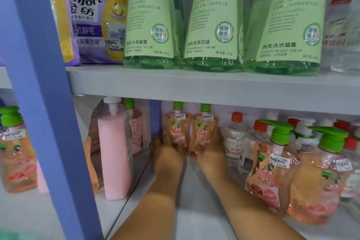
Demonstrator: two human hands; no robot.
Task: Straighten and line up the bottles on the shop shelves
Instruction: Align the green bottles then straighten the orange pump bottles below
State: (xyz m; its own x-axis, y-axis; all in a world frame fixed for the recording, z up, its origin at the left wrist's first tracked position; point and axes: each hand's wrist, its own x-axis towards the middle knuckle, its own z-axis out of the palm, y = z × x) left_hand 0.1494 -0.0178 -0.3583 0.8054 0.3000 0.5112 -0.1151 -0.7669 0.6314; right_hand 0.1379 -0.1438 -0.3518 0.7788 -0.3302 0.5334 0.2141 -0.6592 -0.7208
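On lower shelf [194, 191], two peach bottles [190, 134], upright, touching

Setting: a shop, in the household-cleaning aisle.
Shelving: a pale grey shelf board [194, 84] across the middle of the frame, carried by a blue upright [39, 84] at left.
Upper tier: three identical green laundry bottles [210, 19] in a row, labels facing out; purple softener pouches [93, 15] at upper left.
Lower tier: repeated peach pump bottles [319, 179] at lower right, clear bottles with red caps [234, 138] behind them.
Pricing: small white price stickers [279, 162] on the bottles (one reads 19.00; a pouch sticker reads 10.00).
Evidence: many copies of each product, stocked several deep.
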